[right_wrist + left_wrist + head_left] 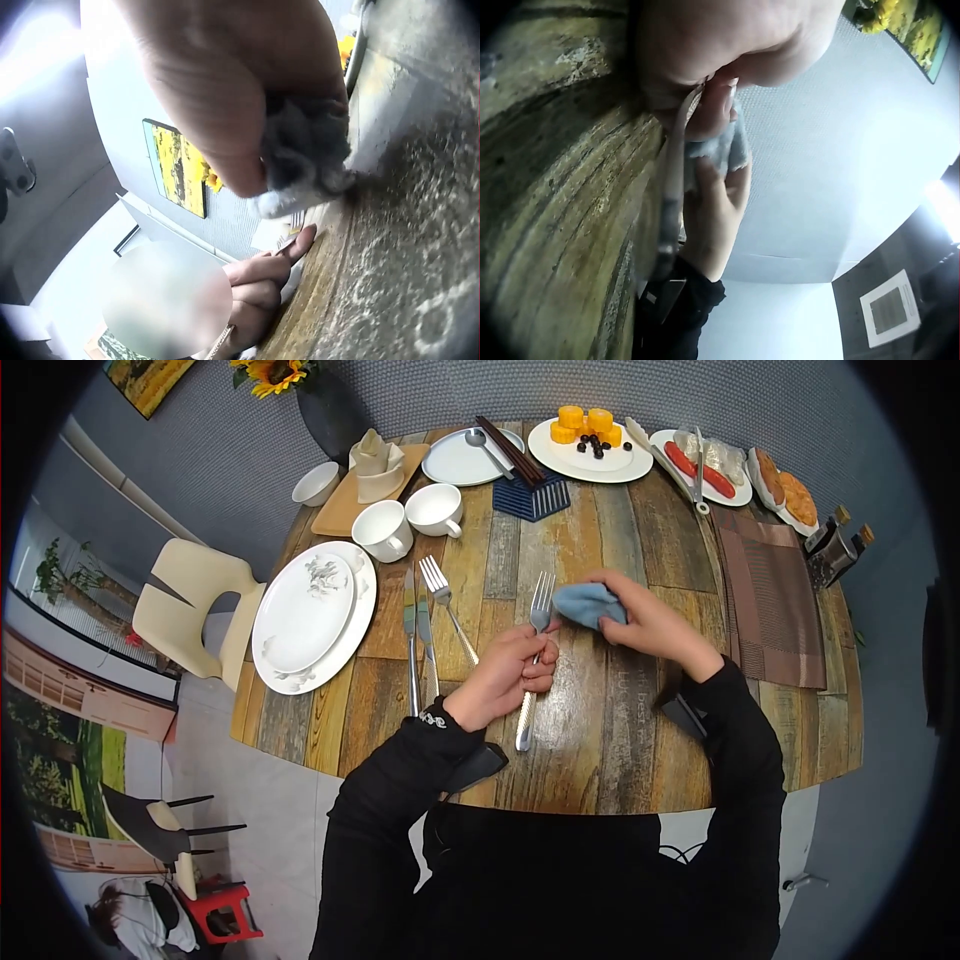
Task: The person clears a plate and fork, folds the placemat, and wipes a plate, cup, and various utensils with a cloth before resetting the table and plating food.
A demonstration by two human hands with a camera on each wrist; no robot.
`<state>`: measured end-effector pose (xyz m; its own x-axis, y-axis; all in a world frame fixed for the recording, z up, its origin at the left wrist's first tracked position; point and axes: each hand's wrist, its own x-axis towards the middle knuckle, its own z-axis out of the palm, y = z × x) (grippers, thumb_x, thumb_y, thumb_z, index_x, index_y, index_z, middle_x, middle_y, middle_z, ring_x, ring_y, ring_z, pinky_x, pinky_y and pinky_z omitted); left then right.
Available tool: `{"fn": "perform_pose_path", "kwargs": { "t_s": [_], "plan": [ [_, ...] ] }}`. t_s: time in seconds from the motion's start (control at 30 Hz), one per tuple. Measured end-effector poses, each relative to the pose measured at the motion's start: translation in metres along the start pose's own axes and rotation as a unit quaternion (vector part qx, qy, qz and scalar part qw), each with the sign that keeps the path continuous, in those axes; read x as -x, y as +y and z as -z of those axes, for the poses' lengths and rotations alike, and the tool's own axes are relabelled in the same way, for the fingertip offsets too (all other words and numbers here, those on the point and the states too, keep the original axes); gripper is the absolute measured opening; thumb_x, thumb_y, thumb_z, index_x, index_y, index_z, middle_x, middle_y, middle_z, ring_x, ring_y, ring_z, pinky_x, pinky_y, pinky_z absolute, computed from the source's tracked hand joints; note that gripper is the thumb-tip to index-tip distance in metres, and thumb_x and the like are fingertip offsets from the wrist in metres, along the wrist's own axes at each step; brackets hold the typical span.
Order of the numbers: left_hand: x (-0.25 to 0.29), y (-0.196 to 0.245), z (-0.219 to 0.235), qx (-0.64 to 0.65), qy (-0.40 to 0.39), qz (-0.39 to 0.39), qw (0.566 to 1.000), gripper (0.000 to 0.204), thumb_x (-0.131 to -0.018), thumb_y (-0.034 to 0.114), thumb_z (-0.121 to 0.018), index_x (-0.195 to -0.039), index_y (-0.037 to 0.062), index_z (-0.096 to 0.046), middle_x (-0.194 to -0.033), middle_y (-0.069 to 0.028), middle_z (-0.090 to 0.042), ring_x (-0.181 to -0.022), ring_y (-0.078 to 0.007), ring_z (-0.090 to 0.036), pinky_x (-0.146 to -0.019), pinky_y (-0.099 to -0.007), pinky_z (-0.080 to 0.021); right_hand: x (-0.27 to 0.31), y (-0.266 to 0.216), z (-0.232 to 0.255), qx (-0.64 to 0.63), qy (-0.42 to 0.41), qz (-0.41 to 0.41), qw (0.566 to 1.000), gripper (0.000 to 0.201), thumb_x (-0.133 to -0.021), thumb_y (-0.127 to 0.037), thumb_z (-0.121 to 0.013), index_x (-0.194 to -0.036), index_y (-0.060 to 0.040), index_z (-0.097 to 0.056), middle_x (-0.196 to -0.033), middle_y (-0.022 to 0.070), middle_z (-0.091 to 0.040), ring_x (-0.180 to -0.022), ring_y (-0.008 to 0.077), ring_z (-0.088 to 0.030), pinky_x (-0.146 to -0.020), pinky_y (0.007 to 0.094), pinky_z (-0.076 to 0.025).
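Observation:
My left hand (508, 672) grips a metal fork (541, 603) by its handle, tines pointing away from me over the wooden table. The patterned handle end sticks out below the fist. In my right hand (650, 622) is a folded blue cloth (588, 603), pinched between thumb and fingers just right of the tines. The right wrist view shows the cloth (304, 150) bunched under the fingers, with the left hand (259, 289) beyond it. Left of the left hand lie a second fork (440, 585) and two knives (418, 635) side by side.
Stacked white plates (305, 610) and two white cups (383, 530) stand at the left. Along the back are a plate of corn pieces (590, 468), a blue trivet (530, 500) and a sausage plate (742, 490). A brown placemat (775, 600) and spice bottles (832, 560) are at the right.

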<state>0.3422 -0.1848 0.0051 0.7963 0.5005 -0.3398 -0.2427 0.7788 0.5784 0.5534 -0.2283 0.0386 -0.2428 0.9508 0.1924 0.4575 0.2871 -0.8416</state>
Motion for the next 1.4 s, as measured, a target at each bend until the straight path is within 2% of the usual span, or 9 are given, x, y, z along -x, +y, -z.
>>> {"fn": "perform_pose_path", "kwargs": {
  "t_s": [0.13,0.27,0.73,0.8,0.9,0.93,1.0,1.17,1.4],
  "plan": [
    [0.002,0.001,-0.007,-0.013,0.006,-0.018,1.0,0.012,-0.087,0.004,-0.034,-0.096,0.0051,-0.043,-0.067,-0.0012,-0.041,-0.046,-0.0038,-0.03,-0.04,-0.0173,-0.024,-0.016,-0.011,-0.017,0.092,-0.005,0.122,0.988,0.037,-0.07,-0.004,-0.054,-0.106,-0.0048,-0.048,-0.094,0.013,-0.05,-0.094,0.029,-0.048,-0.081,0.0322,-0.039],
    [0.002,0.001,0.001,0.008,0.005,-0.008,1.0,0.016,-0.083,0.0,-0.035,-0.096,0.0093,-0.039,-0.064,0.0004,-0.038,-0.045,-0.0037,-0.029,-0.039,-0.0174,-0.022,-0.026,0.001,-0.038,0.085,-0.041,0.106,0.99,0.034,-0.069,-0.004,-0.057,-0.102,-0.0064,-0.052,-0.092,0.0117,-0.05,-0.09,0.0291,-0.048,-0.078,0.0343,-0.04],
    [0.004,0.002,-0.003,-0.024,-0.008,-0.01,1.0,0.025,-0.086,0.002,-0.037,-0.109,0.0103,-0.04,-0.064,0.0015,-0.038,-0.046,-0.0038,-0.028,-0.04,-0.0166,-0.021,-0.054,0.016,-0.021,0.247,0.209,0.103,0.94,0.03,-0.069,0.001,-0.054,-0.098,-0.0056,-0.053,-0.089,0.0129,-0.048,-0.087,0.0318,-0.046,-0.076,0.0368,-0.039],
    [0.001,-0.003,0.001,0.003,-0.04,-0.057,0.998,0.024,-0.086,0.002,-0.038,-0.108,0.0105,-0.039,-0.075,-0.0039,-0.048,-0.053,-0.0078,-0.04,-0.045,-0.0202,-0.035,-0.053,0.012,-0.016,0.214,0.25,0.1,0.939,0.033,-0.068,0.002,-0.053,-0.101,-0.004,-0.051,-0.092,0.0141,-0.049,-0.089,0.0326,-0.046,-0.077,0.037,-0.039],
    [-0.007,-0.004,0.002,0.043,0.043,-0.115,0.991,0.027,-0.087,0.002,-0.039,-0.113,0.0091,-0.037,-0.09,-0.0079,-0.049,-0.07,-0.0138,-0.049,-0.063,-0.0277,-0.047,-0.046,-0.005,-0.016,0.125,0.191,0.136,0.964,0.034,-0.068,0.002,-0.053,-0.102,-0.0042,-0.051,-0.094,0.0136,-0.049,-0.092,0.0321,-0.046,-0.079,0.0367,-0.039],
    [-0.009,-0.004,0.011,0.036,0.006,-0.129,0.991,0.031,-0.086,0.002,-0.041,-0.116,0.0072,-0.035,-0.103,-0.0104,-0.048,-0.091,-0.0179,-0.051,-0.085,-0.0342,-0.044,-0.045,-0.009,-0.019,0.125,0.192,0.136,0.964,0.034,-0.068,0.002,-0.053,-0.102,-0.0042,-0.051,-0.094,0.0136,-0.049,-0.092,0.0321,-0.046,-0.079,0.0367,-0.039],
    [-0.009,-0.001,0.002,0.056,0.002,-0.147,0.988,0.033,-0.085,-0.001,-0.039,-0.117,0.0074,-0.036,-0.107,-0.0097,-0.048,-0.096,-0.0185,-0.049,-0.089,-0.034,-0.04,-0.043,-0.016,-0.028,0.13,0.089,0.164,0.974,0.035,-0.068,0.002,-0.053,-0.102,-0.0048,-0.051,-0.096,0.0128,-0.049,-0.093,0.0319,-0.046,-0.079,0.0361,-0.039],
    [-0.008,-0.003,0.002,0.01,0.044,-0.197,0.979,0.034,-0.083,0.0,-0.038,-0.116,0.0036,-0.039,-0.113,-0.0096,-0.048,-0.108,-0.0209,-0.045,-0.098,-0.0342,-0.031,-0.041,-0.012,-0.046,0.183,0.046,0.149,0.971,0.037,-0.068,0.004,-0.053,-0.103,-0.0057,-0.052,-0.102,0.0116,-0.049,-0.097,0.0309,-0.045,-0.084,0.0353,-0.037],
    [-0.008,0.002,0.012,0.084,-0.021,-0.176,0.981,0.044,-0.079,0.023,-0.034,-0.115,-0.0016,-0.04,-0.118,-0.0125,-0.047,-0.11,-0.0221,-0.043,-0.099,-0.038,-0.029,-0.026,-0.017,-0.047,0.155,-0.019,0.178,0.972,0.039,-0.066,0.008,-0.052,-0.102,-0.0076,-0.053,-0.102,0.0095,-0.049,-0.096,0.0304,-0.045,-0.084,0.036,-0.037]
  ]
}}
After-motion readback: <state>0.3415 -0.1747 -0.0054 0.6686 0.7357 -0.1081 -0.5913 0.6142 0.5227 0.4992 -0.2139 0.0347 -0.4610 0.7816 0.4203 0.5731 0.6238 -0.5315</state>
